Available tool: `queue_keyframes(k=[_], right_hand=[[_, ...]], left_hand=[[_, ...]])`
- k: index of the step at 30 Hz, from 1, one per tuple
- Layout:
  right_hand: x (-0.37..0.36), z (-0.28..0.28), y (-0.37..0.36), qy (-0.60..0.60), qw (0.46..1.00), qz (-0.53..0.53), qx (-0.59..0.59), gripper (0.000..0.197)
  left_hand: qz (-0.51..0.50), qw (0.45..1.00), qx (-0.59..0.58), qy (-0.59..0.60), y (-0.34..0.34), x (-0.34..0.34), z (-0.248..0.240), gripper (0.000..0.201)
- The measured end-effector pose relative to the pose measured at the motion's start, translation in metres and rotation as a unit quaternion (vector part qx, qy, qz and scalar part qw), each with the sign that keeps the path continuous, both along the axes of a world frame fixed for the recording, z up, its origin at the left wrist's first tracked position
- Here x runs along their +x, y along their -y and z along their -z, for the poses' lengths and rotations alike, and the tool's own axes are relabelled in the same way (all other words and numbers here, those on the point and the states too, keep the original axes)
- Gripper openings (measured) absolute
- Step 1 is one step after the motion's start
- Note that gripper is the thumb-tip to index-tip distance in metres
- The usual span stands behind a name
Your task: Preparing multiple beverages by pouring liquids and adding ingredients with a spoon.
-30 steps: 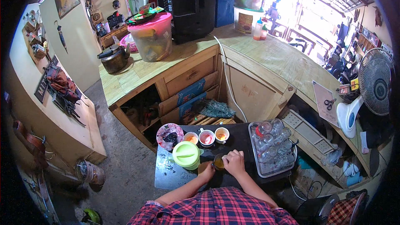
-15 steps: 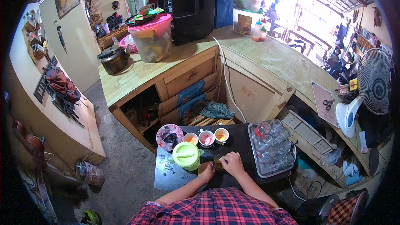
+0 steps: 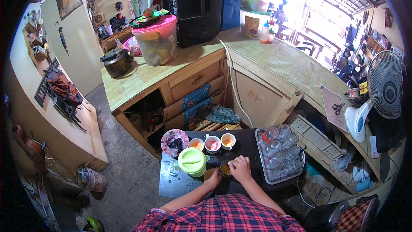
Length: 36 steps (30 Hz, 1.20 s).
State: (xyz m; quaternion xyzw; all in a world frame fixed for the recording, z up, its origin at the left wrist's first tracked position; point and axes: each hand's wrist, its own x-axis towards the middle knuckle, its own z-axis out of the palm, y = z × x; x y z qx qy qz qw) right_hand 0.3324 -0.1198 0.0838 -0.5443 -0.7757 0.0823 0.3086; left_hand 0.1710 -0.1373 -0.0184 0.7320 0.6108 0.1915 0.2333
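Head view: the glass (image 3: 225,168) of amber liquid stands on the dark table (image 3: 245,139), near the person, and serves as the clock's centre here. The left hand (image 3: 212,178) is at 8 o'clock, narrow and curled close against the glass; whether it grips cannot be told, its fingers being hidden. The right hand (image 3: 241,168), at 3 o'clock, has its fingers bunched at the rim; whether they pinch anything cannot be told.

Half a second ago the right fingertips reached further over the mouth; now they sit nearer its right edge, and more amber shows. The left hand has hardly shifted. The green-lidded pitcher (image 3: 192,161) keeps its place at 9 o'clock, as do the three cups (image 3: 213,143) between 10 and 12, the pink-and-white bowl (image 3: 175,141) at 10, and the tray (image 3: 259,157) of clear glassware (image 3: 279,148) between 2 and 3.
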Motion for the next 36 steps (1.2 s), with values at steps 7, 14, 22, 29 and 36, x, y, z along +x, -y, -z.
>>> queue_keyframes(k=[7,14,22,29,36], right_hand=[[0.000,-0.006,0.001,0.036,0.999,0.027,0.007,0.013],[0.001,0.001,0.000,0.022,0.999,0.021,0.018,0.014],[0.004,0.003,-0.002,-0.028,0.999,-0.015,-0.016,0.013],[0.003,0.002,-0.001,-0.014,0.999,-0.026,-0.012,0.012],[0.002,-0.002,-0.001,0.012,1.000,-0.005,-0.002,0.012]], left_hand=[[-0.007,1.000,-0.012,-0.004,0.000,0.000,0.003,0.021],[-0.005,1.000,0.014,0.008,0.000,0.001,-0.002,0.019],[-0.002,1.000,0.011,0.009,0.000,0.002,-0.006,0.016],[-0.004,1.000,0.002,0.005,0.000,0.002,-0.001,0.015],[-0.006,1.000,0.003,0.027,0.000,0.002,-0.004,0.014]])
